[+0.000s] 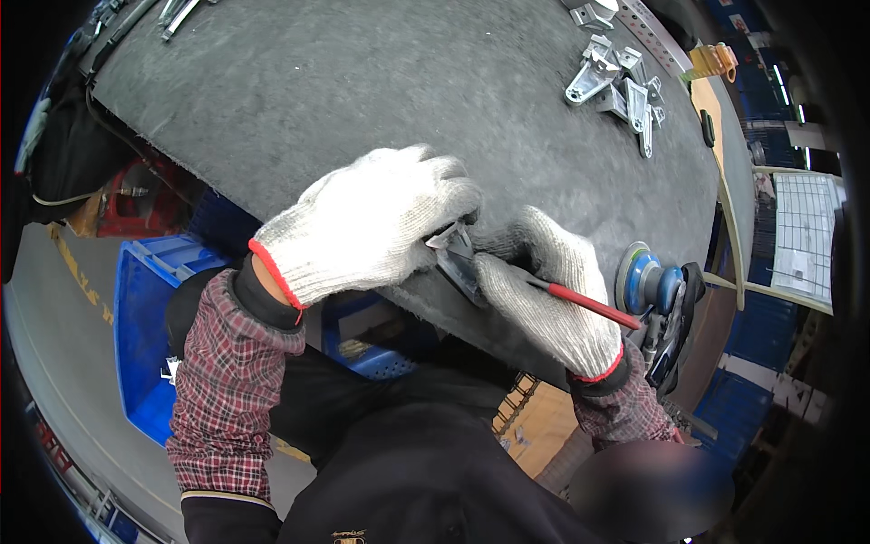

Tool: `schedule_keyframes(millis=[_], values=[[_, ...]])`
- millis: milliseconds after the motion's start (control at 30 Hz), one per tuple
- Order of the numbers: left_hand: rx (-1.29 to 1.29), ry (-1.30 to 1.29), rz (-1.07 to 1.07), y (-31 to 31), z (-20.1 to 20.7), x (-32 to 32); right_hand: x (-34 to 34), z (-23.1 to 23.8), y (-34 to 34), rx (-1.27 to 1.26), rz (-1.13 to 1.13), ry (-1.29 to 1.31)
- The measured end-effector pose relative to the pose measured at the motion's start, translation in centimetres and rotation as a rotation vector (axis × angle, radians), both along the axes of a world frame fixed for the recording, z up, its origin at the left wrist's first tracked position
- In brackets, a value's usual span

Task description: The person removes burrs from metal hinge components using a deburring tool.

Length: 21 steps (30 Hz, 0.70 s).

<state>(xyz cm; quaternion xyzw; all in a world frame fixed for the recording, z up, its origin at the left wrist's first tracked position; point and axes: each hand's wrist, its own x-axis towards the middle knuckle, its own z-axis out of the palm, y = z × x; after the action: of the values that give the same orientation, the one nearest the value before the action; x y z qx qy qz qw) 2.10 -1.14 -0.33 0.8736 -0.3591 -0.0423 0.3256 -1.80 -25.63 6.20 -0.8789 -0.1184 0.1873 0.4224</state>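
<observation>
My left hand [376, 222], in a white knit glove with a red cuff, grips a small angular metal bracket [458, 261] over the near edge of the table. Its fingers curl round the far side of the piece. Close against the bracket is my right hand [548, 304], gloved alike, its fingers closed on a slim tool with a red handle [594, 304]. The handle slants down to the right across the glove. Fingers and bracket hide the tool's working end, so its exact kind cannot be told.
Several silvery brackets [625, 86] lie at the table's far right. A blue-topped sander [648, 281] sits right of my right hand. Below the left table edge stands a blue bin [136, 335]; another blue crate [381, 358] is under the table. Metal pieces [179, 16] lie far left.
</observation>
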Motion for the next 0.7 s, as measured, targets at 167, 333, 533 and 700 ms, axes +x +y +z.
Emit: schedule_keyframes(millis=[167,333,533,700], values=[[0.024,0.049,-0.01,0.3,0.3,0.0,-0.9,2.5,-0.8,-0.102,-0.064,0.044],[0.03,-0.072,-0.018,-0.8,1.0,-1.1,-3.6,2.1,-3.7,-0.085,-0.122,0.07],[0.097,-0.058,0.021,-1.5,0.9,-1.2,-3.8,0.7,-2.9,-0.089,-0.013,-0.058],[0.139,-0.04,0.04,-1.8,1.2,-1.5,-3.4,1.2,-2.3,-0.142,0.064,-0.045]])
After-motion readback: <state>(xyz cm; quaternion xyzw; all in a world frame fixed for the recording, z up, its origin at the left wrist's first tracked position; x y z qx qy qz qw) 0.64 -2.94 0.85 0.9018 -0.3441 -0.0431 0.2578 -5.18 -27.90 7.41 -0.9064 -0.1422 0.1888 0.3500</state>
